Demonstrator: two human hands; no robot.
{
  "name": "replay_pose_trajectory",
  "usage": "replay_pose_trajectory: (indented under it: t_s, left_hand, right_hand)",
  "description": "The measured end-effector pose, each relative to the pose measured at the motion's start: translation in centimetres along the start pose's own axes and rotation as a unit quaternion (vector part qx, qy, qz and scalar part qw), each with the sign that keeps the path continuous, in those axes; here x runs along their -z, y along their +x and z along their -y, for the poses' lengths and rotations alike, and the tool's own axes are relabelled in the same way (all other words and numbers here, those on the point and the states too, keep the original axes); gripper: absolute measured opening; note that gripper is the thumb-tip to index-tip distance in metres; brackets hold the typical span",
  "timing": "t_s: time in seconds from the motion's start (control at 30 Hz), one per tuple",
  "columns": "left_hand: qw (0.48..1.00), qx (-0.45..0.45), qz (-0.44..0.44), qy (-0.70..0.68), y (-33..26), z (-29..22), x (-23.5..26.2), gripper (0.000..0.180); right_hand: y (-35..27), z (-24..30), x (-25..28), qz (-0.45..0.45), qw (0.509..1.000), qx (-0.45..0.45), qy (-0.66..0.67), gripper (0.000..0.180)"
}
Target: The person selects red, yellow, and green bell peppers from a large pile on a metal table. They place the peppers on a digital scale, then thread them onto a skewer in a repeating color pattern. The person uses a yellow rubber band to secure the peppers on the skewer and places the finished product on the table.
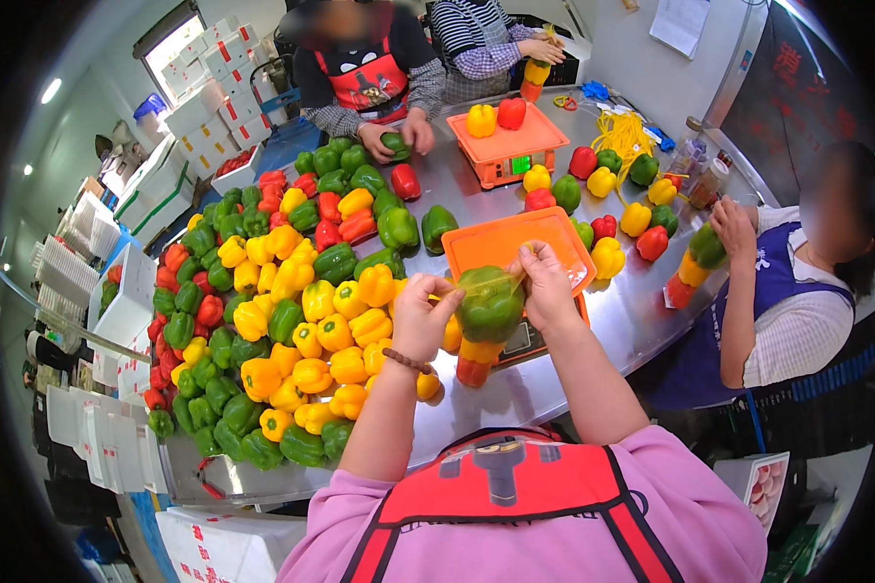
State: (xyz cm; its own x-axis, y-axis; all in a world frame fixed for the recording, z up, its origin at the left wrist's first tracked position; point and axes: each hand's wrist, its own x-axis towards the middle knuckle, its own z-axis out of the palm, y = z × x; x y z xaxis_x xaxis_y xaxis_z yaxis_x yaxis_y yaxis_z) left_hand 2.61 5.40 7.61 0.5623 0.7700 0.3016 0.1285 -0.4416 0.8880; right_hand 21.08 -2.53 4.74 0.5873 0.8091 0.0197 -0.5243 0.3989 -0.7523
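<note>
A stack of bell peppers stands upright in front of me, with a green pepper (pixel 489 303) on top, a yellow one (pixel 481 352) in the middle and a red one (pixel 472 373) below. Thin yellow netting (pixel 496 280) is drawn across the top of the green pepper. My left hand (pixel 424 316), wearing a beaded bracelet, pinches the netting at the pepper's left side. On the other side, my right hand (pixel 548 286) pinches it between thumb and fingers. Right behind the stack is an orange weighing scale (pixel 554 233), partly hidden by it.
A big heap of loose peppers (pixel 311 330) covers the table's left. Another orange scale (pixel 507 146) bears two peppers. Yellow nets (pixel 624 136) lie at the back right, near scattered peppers. Co-workers stand across and at right; one holds a pepper stack (pixel 695 264). Red-handled pliers (pixel 209 480) lie near the front-left edge.
</note>
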Motion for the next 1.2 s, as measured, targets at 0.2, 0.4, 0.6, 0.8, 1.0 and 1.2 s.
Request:
replay_pose_trajectory:
  t_s: [0.2,0.4,0.6,0.8,1.0,1.2]
  left_hand:
    - [0.938,0.007,0.13,-0.32,0.1,2.7,1.0,0.023]
    - [0.886,0.02,0.213,-0.412,0.4,1.0,-0.4,0.026]
    - [0.894,0.109,0.055,-0.43,-0.4,3.2,-1.4,0.026]
    - [0.886,0.063,0.092,-0.45,-1.8,-1.1,2.1,0.025]
    - [0.801,0.045,0.12,-0.585,-3.7,-2.2,4.6,0.016]
    - [0.826,0.131,0.107,-0.538,-4.8,1.6,3.1,0.019]
  right_hand:
    - [-0.4,0.2,-0.3,-0.056,0.994,0.007,-0.091,0.014]
    - [0.6,-2.6,2.0,-0.036,0.959,0.027,-0.28,0.011]
    - [-0.9,-1.1,-2.5,-0.065,0.994,-0.04,0.077,0.003]
    - [-2.9,-0.1,-3.7,0.08,0.979,-0.066,0.178,0.001]
    - [-6.3,2.8,-7.2,0.155,0.974,-0.08,0.145,0.001]
    - [-6.0,-0.1,-6.3,0.093,0.988,-0.104,0.065,0.006]
